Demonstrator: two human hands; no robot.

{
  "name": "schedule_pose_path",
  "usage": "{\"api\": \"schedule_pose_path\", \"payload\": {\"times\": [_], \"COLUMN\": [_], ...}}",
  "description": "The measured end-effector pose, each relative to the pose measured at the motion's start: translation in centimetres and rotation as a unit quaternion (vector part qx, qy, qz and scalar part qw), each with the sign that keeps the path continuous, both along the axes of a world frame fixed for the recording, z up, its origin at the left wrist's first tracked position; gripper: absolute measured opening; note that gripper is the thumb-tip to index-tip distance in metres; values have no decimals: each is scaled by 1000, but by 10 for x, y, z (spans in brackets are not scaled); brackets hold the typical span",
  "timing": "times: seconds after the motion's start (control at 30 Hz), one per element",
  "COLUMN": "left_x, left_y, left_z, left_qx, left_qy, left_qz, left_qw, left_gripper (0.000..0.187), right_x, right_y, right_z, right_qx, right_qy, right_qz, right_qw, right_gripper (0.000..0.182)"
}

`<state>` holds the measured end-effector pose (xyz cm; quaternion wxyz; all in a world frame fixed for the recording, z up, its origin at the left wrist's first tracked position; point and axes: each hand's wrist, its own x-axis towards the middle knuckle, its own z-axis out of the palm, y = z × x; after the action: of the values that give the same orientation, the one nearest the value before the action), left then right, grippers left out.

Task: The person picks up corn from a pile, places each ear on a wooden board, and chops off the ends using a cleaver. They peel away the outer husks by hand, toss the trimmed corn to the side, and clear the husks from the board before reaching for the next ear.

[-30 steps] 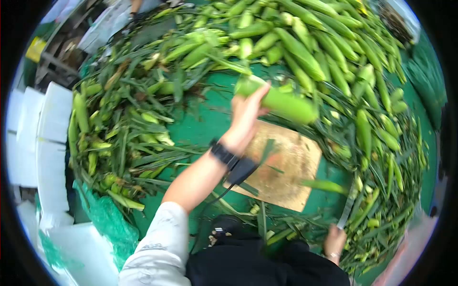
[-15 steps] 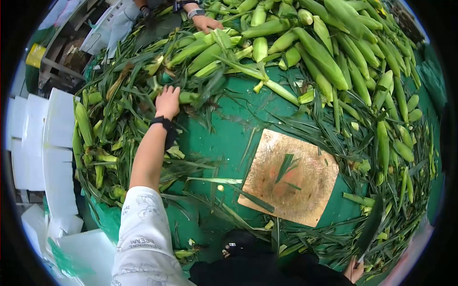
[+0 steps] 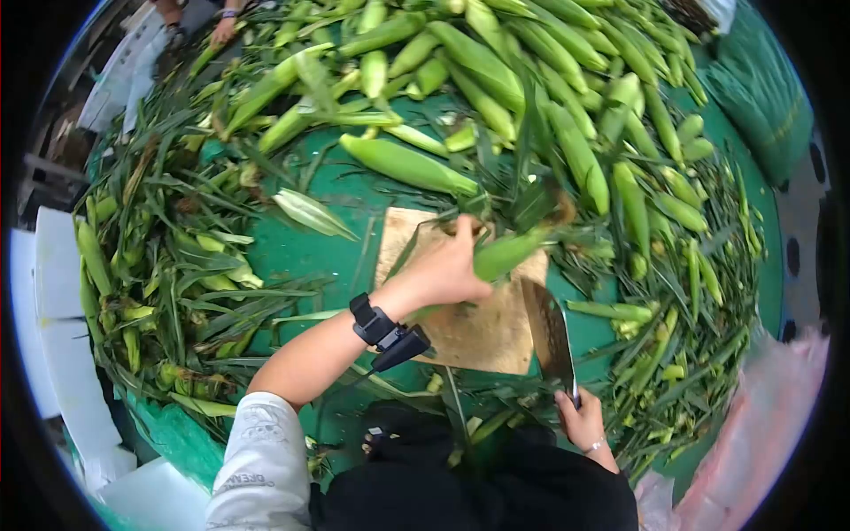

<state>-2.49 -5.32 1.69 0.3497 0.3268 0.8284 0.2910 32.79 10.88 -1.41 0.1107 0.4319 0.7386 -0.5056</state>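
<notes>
My left hand (image 3: 443, 265) is closed around an ear of corn (image 3: 509, 254), still in its green husk, above the wooden cutting board (image 3: 478, 341). The corn points to the right, with dark silk and leaves at its far end. Low on the right, my right hand (image 3: 584, 420) grips the handle of a cleaver (image 3: 551, 336). The broad dark blade slants up and left, over the board's right edge. Another husked-in ear (image 3: 407, 166) lies just beyond the board.
A large heap of unhusked corn (image 3: 567, 53) covers the back and right. Leaves and trimmings (image 3: 177, 292) are piled on the left of the green table (image 3: 292, 252). A co-worker's hand (image 3: 223, 31) reaches in at top left. White boxes (image 3: 66, 292) stand at the left.
My left hand has come from the left-hand pile to the board, now holding an ear of corn. My right hand has brought the cleaver left to the board's edge. The view has shifted.
</notes>
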Motion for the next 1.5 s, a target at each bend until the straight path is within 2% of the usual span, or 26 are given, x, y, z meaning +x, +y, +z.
{"api": "schedule_pose_path", "payload": {"times": [0.1,0.13,0.17,0.2,0.23,0.3,0.37,0.43,0.5,0.57,0.63,0.7,0.73,0.8,0.83,0.9,0.93,1.0,1.03,1.1,1.23,1.3,1.37,1.4,1.43,1.5], "left_x": [43,55,61,67,67,64,60,67,84,89,90,87,89,89,88,98,93,94,90,75,53,62,62,60,53,56], "left_y": [-7,-17,-21,-24,-23,-25,-33,-44,-59,-72,-75,-76,-85,-103,-118,-107,-92,-67,-60,-56,-47,-36,-23,-15,-16,-22], "left_z": [-31,-42,-39,-35,-35,-44,-56,-54,-52,-52,-49,-47,-42,-34,-50,-10,3,20,4,-41,-31,9,30,45,26,-7], "left_qx": [-88,-38,18,-13,-9,-26,-2,-83,-89,-51,-51,-53,-52,-83,-138,-50,-46,61,13,-185,-264,51,177,262,295,364], "left_qy": [8,172,330,335,337,300,279,227,268,284,280,265,266,254,223,341,345,413,382,312,211,274,204,10,-72,-175], "left_qz": [-42,-21,4,8,9,11,50,21,3,0,7,-8,-13,23,13,78,80,52,18,-3,-103,-17,96,190,273,408], "left_qw": [995,984,944,942,941,953,959,970,959,957,959,963,962,963,965,936,934,907,924,932,935,960,958,946,913,819], "left_gripper": [84,79,74,63,63,62,61,61,62,64,64,64,64,68,73,74,74,73,69,60,47,43,41,35,31,39], "right_x": [-14,-5,-4,-6,-20,-51,-83,-108,-122,-114,-99,-75,-57,-41,-28,-14,-17,-3,-3,-11,-3,-7,-14,-21,-28,-47], "right_y": [-2,3,6,7,10,11,11,8,5,-9,-15,-14,-19,-1,11,35,40,36,31,18,10,11,9,12,16,17], "right_z": [18,4,-3,-3,8,36,64,91,112,98,67,16,12,10,6,15,17,26,34,49,50,50,73,83,92,123], "right_qx": [-20,4,31,87,91,183,202,174,178,173,199,288,288,262,271,251,255,232,227,214,207,214,205,183,161,117], "right_qy": [3,25,47,49,51,101,186,310,409,470,378,98,97,-4,27,-38,-33,-12,-10,32,57,89,114,167,223,378], "right_qz": [-93,-89,-83,-52,-52,41,54,26,15,53,173,300,296,125,88,38,38,33,34,34,40,14,-22,-57,-94,-155], "right_qw": [995,996,995,994,993,977,960,934,895,864,887,904,906,957,958,966,966,972,973,976,976,973,972,967,957,905], "right_gripper": [35,35,35,36,36,36,34,31,20,13,14,22,22,32,38,40,40,42,42,42,40,40,37,34,30,24]}}
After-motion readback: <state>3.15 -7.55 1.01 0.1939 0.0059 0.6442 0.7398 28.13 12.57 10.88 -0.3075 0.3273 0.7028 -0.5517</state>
